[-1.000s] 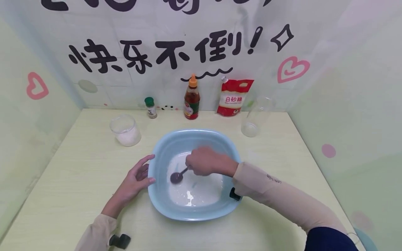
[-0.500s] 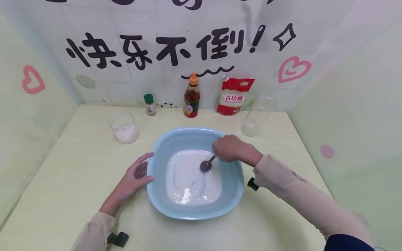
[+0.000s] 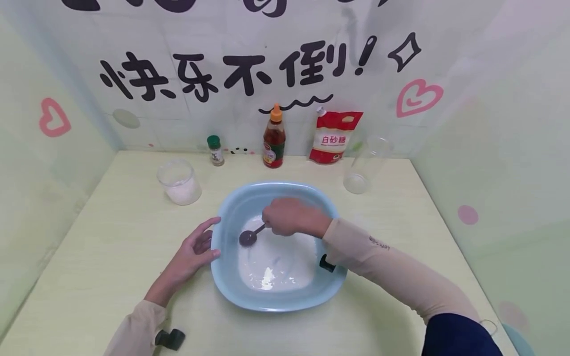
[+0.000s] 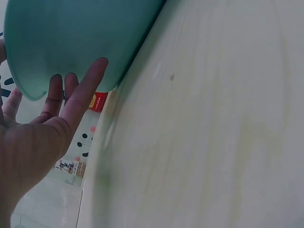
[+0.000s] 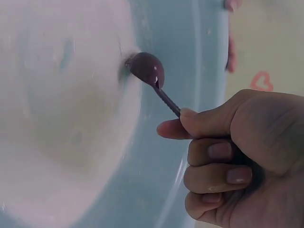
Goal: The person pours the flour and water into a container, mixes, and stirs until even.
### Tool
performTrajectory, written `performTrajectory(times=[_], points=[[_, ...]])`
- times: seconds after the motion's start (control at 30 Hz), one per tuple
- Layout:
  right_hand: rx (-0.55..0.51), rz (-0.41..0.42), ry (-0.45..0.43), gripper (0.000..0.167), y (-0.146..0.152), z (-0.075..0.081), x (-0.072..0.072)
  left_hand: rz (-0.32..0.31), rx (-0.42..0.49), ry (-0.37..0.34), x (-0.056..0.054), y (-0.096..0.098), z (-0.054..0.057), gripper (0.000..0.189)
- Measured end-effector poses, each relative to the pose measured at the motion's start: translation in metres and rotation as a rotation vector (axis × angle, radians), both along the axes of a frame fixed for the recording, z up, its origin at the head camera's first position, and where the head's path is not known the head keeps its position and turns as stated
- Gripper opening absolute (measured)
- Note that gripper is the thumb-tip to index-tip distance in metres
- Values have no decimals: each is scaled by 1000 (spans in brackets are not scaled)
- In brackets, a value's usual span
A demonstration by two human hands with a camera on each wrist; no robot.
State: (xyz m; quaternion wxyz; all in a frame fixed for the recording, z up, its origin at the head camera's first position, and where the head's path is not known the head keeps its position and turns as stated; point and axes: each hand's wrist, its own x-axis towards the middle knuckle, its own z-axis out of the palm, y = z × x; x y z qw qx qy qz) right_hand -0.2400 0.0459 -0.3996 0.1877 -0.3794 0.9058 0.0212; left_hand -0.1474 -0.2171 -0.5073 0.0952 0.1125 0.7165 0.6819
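A light blue plastic basin (image 3: 327, 291) stands on the table with a milky white liquid (image 3: 280, 267) in its bottom. My right hand (image 3: 291, 216) reaches over the basin and pinches the handle of a dark purple-brown measuring spoon (image 5: 148, 69) between thumb and index finger, other fingers curled in. The spoon's bowl dips at the liquid's edge, near the basin's left wall. On the basin's left side, my left hand (image 3: 190, 254) rests its spread fingertips against the rim. The left wrist view shows its fingers (image 4: 88, 88) extended along the outer wall.
Behind the basin stand a glass jar of white powder (image 3: 182, 190), a green-capped shaker (image 3: 215, 152), an orange-capped sauce bottle (image 3: 273, 141), a red-and-white sugar pouch (image 3: 333, 138) and a tall clear glass (image 3: 358, 180). Walls border the table (image 3: 111, 237) at the back and sides.
My right hand moved with the spoon from the basin's left side to its right, then back to the left. My left hand stayed at the rim.
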Motion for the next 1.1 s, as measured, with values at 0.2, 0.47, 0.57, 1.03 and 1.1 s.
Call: performTrajectory(times=[0.2, 0.47, 0.57, 1.03, 1.1], points=[[28, 6, -159, 16, 4, 1, 21, -6, 2, 9, 0, -1, 0, 72], [164, -110, -232, 5, 42, 10, 23, -6, -19, 7, -2, -1, 4, 72], [203, -181, -189, 5, 56, 17, 12, -4, -24, 7, -2, -2, 5, 72], [79, -96, 136, 29, 38, 18, -21, -9, 7, 9, -1, 1, 0, 71], [60, -76, 139, 29, 30, 16, -18, -6, 9, 10, -1, 1, -1, 71]])
